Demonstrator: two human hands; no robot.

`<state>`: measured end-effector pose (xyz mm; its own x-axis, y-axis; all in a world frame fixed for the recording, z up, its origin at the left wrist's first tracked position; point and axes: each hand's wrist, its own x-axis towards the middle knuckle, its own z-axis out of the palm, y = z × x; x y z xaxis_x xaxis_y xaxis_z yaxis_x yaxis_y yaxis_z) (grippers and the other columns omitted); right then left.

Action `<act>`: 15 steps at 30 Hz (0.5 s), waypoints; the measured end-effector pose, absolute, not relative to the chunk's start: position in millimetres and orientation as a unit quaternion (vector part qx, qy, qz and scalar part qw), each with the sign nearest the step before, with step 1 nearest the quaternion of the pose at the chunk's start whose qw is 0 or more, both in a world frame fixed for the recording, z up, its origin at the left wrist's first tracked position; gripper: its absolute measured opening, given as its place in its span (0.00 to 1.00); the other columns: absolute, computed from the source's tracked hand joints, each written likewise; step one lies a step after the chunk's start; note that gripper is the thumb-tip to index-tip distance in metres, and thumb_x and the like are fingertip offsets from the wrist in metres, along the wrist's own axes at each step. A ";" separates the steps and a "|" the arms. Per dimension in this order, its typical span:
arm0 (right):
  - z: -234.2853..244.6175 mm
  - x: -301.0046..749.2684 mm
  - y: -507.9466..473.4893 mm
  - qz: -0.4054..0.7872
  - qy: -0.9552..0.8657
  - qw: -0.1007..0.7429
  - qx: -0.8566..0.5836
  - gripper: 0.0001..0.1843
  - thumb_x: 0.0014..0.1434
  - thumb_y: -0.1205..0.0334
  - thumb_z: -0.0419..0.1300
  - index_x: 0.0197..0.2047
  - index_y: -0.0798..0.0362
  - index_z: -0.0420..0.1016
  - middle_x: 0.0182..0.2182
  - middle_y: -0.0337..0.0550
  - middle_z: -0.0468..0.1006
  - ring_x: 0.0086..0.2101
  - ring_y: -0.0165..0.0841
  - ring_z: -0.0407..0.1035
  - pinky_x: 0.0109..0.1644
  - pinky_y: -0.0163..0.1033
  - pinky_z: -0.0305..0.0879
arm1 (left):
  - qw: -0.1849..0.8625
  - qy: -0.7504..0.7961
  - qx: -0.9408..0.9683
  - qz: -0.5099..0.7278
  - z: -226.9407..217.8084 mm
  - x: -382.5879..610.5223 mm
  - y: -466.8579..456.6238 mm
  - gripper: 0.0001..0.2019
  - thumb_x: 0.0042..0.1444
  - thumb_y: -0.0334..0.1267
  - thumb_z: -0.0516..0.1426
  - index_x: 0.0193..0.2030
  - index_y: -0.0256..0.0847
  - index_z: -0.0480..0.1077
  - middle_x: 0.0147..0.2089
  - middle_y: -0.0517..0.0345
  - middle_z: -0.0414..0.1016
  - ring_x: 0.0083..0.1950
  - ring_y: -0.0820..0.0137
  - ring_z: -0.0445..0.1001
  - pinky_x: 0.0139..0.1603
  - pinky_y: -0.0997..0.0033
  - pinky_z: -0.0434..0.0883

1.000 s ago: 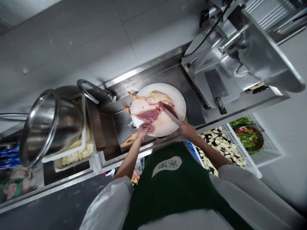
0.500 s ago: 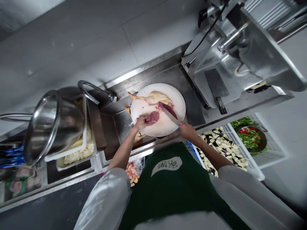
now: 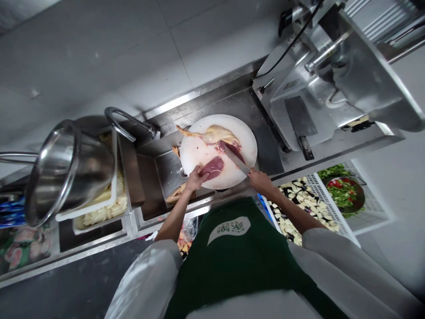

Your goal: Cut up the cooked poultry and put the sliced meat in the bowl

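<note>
Left hand (image 3: pixel 195 178): we note thumb and fingers pinched on the near-left end of a red meat piece (image 3: pixel 214 167), which lies over the near-left part of the white round board (image 3: pixel 195 153). Wrist at the board's rim, forearm slanting forward and inward from our left.

Right hand (image 3: pixel 260 180): closed in a fist around the handle of a knife (image 3: pixel 239 164), just off the board's near-right edge. Forearm angles forward and leftward; the blade points away from us and left, reaching a second, darker red piece (image 3: pixel 235 150). Whether the edge bites in, we cannot tell.

Beyond, pale-skinned poultry (image 3: pixel 217 134) lies along the board's far side. The board overhangs the sink (image 3: pixel 146 195); farther right we record a cleaver (image 3: pixel 300 117) on the slicer (image 3: pixel 368 75).
</note>
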<state>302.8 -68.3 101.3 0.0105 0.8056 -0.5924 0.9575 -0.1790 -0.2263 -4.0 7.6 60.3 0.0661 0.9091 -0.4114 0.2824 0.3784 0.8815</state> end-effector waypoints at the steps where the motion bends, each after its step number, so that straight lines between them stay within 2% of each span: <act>1: 104.4 301.1 -67.8 -0.312 0.633 0.124 0.698 0.19 0.74 0.59 0.44 0.60 0.58 0.66 0.45 0.59 0.81 0.49 0.47 0.77 0.51 0.43 0.68 | 0.550 0.630 0.471 0.280 55.5 -10.3 -1.3 0.24 0.41 0.45 0.73 0.40 0.42 0.69 0.28 0.62 0.76 0.29 0.69 0.77 0.26 0.76 0.69; 5: 118.7 275.8 -69.3 -0.300 0.647 0.136 0.688 0.22 0.74 0.62 0.43 0.66 0.61 0.60 0.45 0.61 0.81 0.48 0.46 0.78 0.51 0.43 0.67 | 0.550 0.644 0.449 0.284 44.3 -26.4 -29.7 0.23 0.47 0.51 0.69 0.41 0.42 0.66 0.25 0.64 0.74 0.21 0.73 0.71 0.20 0.79 0.61; 8: 121.3 243.7 -73.9 -0.307 0.672 0.139 0.660 0.23 0.74 0.64 0.42 0.67 0.61 0.59 0.44 0.60 0.82 0.47 0.45 0.78 0.51 0.42 0.67 | 0.520 0.673 0.415 0.324 41.0 -26.8 -44.1 0.23 0.47 0.53 0.69 0.40 0.42 0.66 0.23 0.66 0.72 0.17 0.77 0.65 0.17 0.80 0.58; 12: 119.9 215.0 -71.0 -0.311 0.704 0.150 0.621 0.21 0.73 0.67 0.41 0.62 0.60 0.65 0.46 0.60 0.81 0.48 0.44 0.78 0.52 0.42 0.67 | 0.513 0.689 0.325 0.395 36.8 -21.5 -56.4 0.27 0.40 0.53 0.71 0.37 0.41 0.65 0.25 0.65 0.73 0.19 0.76 0.68 0.19 0.78 0.65; 15: 133.0 209.3 -55.5 -0.298 0.708 0.151 0.623 0.21 0.74 0.64 0.39 0.62 0.60 0.65 0.45 0.61 0.82 0.47 0.44 0.78 0.51 0.42 0.67 | 0.526 0.675 0.257 0.450 31.9 -18.5 -61.4 0.29 0.35 0.53 0.73 0.35 0.42 0.63 0.26 0.64 0.74 0.21 0.75 0.71 0.21 0.75 0.69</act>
<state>209.3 -55.5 133.0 -0.1792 0.7915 -0.5843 0.9712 0.0476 -0.2334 -18.5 -61.4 31.9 -0.3153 0.8203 -0.4773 -0.1260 0.4623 0.8777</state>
